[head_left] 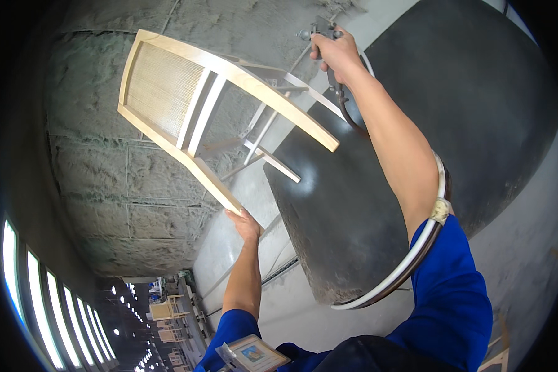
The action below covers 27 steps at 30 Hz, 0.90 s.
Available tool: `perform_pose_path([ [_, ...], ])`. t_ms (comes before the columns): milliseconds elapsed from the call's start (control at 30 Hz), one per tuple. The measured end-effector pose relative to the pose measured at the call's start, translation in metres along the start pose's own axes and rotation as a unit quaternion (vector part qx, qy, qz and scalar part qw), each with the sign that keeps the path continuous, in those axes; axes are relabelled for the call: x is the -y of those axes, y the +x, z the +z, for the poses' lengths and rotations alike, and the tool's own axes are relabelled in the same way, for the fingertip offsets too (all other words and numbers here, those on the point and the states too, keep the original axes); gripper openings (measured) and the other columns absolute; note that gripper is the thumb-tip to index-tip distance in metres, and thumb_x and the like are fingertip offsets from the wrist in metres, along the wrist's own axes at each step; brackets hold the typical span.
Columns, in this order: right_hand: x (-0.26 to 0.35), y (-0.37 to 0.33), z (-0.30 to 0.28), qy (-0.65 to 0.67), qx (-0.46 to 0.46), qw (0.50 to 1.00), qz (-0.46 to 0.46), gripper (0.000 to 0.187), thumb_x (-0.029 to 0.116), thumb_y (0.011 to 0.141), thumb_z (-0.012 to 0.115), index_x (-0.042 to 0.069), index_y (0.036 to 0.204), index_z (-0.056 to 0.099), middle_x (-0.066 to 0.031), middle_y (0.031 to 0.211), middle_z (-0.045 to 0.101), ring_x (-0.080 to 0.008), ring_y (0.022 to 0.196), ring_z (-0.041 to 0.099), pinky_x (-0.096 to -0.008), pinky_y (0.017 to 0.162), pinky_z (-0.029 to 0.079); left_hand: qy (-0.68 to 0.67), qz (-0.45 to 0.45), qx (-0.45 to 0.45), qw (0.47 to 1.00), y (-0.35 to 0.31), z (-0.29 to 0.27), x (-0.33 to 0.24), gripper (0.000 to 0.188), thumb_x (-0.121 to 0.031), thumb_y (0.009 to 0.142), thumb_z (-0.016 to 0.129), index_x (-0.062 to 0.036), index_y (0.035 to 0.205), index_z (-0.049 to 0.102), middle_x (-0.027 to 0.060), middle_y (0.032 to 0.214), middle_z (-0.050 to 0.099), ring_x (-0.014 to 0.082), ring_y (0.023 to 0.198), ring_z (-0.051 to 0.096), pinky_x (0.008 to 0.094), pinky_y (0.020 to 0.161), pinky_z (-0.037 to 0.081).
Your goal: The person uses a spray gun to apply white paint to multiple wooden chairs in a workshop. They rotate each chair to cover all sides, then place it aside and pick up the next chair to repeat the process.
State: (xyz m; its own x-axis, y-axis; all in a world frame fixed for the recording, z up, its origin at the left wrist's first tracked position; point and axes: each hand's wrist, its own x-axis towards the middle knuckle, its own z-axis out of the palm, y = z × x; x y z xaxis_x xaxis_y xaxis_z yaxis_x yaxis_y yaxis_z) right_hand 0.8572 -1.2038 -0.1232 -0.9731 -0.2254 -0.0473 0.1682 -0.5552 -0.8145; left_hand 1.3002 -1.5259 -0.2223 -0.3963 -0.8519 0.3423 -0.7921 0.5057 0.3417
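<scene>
1. Chair, pale wood with woven back, tilted, before grey wall and dark panel.
2. Left grip: clasped round one chair leg's end.
3. Right grip: wrapped round a spray gun; white hose curving past the elbow.

Free gap between chair legs and right forearm — hose blocking beyond.

To the right of and below the right hand's fingers, a broad dark board is seen against pale grey floor. It is overlapped by chair legs, though whether contact is made cannot be judged.
</scene>
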Motion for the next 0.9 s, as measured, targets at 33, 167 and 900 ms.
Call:
perform_pose_path([
  [33, 0.006, 0.007, 0.014, -0.016, -0.006, 1.000, 0.017, 0.018, 0.019, 0.097, 0.067, 0.003, 0.103, 0.064, -0.0074, 0.081, 0.068, -0.0144, 0.069, 0.064, -0.0287, 0.047, 0.043, -0.001, 0.011, -0.016, 1.000, -0.004, 0.001, -0.003, 0.075, -0.033, 0.105, 0.048, -0.0025, 0.162, 0.010, 0.0392, 0.137, 0.055, 0.0537, 0.122, 0.058, 0.0531, 0.105, 0.046],
  [167, 0.028, 0.017, 0.058, 0.041, 0.090, 0.993, 0.064, 0.017, 0.019, 0.098, 0.067, 0.002, 0.102, 0.065, -0.0078, 0.082, 0.069, -0.0138, 0.070, 0.064, -0.0284, 0.046, 0.042, -0.019, -0.008, -0.023, 1.000, -0.013, 0.005, -0.010, 0.076, -0.030, 0.105, 0.050, -0.0028, 0.162, 0.009, 0.0388, 0.121, 0.064, 0.0540, 0.110, 0.064, 0.0556, 0.096, 0.050],
  [900, 0.088, -0.041, 0.495, -0.224, 0.225, 0.873, -0.370, 0.043, 0.014, 0.089, 0.070, 0.012, 0.132, 0.068, -0.0081, 0.093, 0.074, -0.0121, 0.058, 0.058, -0.0315, 0.054, 0.049, -0.195, -0.069, 0.136, 0.969, -0.040, -0.012, -0.041, 0.084, -0.025, 0.099, 0.058, -0.0061, 0.163, 0.007, 0.0331, 0.127, 0.062, 0.0499, 0.105, 0.067, 0.0556, 0.092, 0.053],
])
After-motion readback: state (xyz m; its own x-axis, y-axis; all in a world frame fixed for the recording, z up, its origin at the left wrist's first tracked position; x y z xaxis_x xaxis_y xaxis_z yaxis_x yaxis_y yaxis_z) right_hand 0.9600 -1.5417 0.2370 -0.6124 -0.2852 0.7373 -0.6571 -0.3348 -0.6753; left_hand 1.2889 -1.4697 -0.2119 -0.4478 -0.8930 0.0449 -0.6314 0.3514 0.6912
